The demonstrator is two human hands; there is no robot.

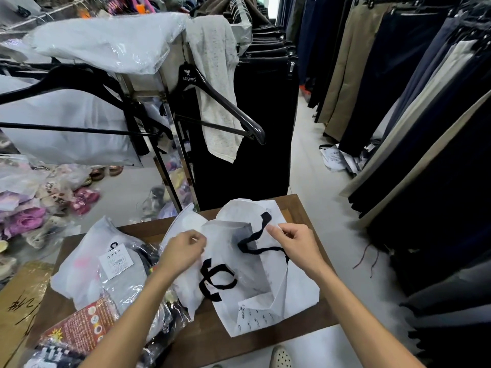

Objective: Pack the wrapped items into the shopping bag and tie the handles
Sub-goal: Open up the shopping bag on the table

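A white shopping bag [268, 293] with black handles [255, 243] and a black logo lies on a small wooden table [207, 338]. My left hand [183, 252] pinches the bag's left rim and my right hand [295, 241] pinches its right rim, holding the mouth apart. To the left of the bag lie the wrapped items: a clear plastic packet with a grey garment and an OWEN tag [106, 269], and below it a red printed packet [79, 328] on dark wrapped goods.
A metal clothes rack [170, 144] with black hangers and a grey garment stands just behind the table. Dark trousers hang along the right aisle. Bagged slippers are piled on the floor at left. A cardboard box [18, 301] sits beside the table.
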